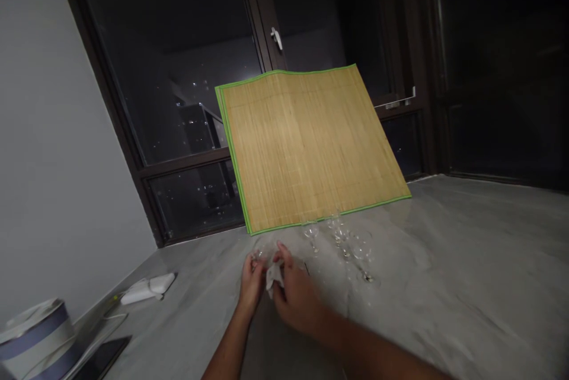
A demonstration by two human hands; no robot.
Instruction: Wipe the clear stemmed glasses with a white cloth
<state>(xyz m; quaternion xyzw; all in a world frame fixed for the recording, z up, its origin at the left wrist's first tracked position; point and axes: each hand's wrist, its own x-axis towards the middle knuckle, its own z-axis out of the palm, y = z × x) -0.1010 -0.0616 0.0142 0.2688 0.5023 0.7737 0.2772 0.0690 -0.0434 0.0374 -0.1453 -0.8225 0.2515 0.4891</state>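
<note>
In the head view my left hand (251,280) has its fingers closed on a clear stemmed glass (263,253), whose outline is faint against the grey counter. Close beside it, my right hand (297,292) grips a crumpled white tissue (274,276) against or just next to the glass; whether they touch I cannot tell. Beyond my right hand stands another clear stemmed glass (312,233). Several more stemmed glasses (340,232) are grouped to its right, and the nearest glass (361,246) has a shiny foot.
A bamboo mat (306,143) with green edging leans against the dark window (178,60) behind the glasses. On the grey marbled counter (466,273), to the left, lie a white power strip (149,288), a dark flat device (104,359) and a blue-and-white striped container (40,338).
</note>
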